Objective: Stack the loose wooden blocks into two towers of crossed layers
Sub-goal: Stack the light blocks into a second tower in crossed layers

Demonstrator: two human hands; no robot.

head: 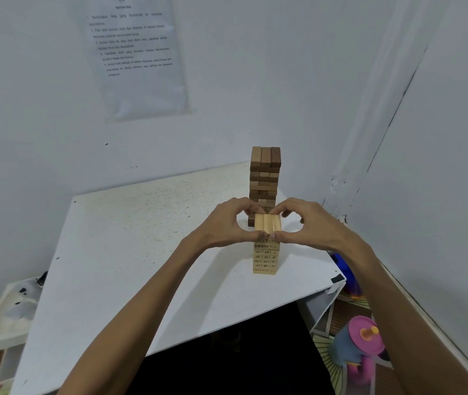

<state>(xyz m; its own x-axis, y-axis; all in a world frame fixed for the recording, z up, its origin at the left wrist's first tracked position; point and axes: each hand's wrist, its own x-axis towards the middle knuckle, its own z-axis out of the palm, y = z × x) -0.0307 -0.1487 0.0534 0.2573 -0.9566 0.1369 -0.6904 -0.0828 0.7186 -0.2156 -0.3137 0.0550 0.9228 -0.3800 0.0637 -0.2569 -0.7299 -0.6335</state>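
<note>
Left hand (227, 222) and right hand (311, 220), fingers curled, seemingly pinch the pale tower's (266, 259) top layer (267, 223) between them, with the dark tower (264, 172) just behind on the worktop (141, 252).

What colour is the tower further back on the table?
The back tower is brown wood, seen best in the head view.

I see my left hand (224, 223) and right hand (309, 223) pinching the top layer of the pale tower (267, 252) on the white counter (130, 252); the darker tower (264, 178) stands just behind.
</note>
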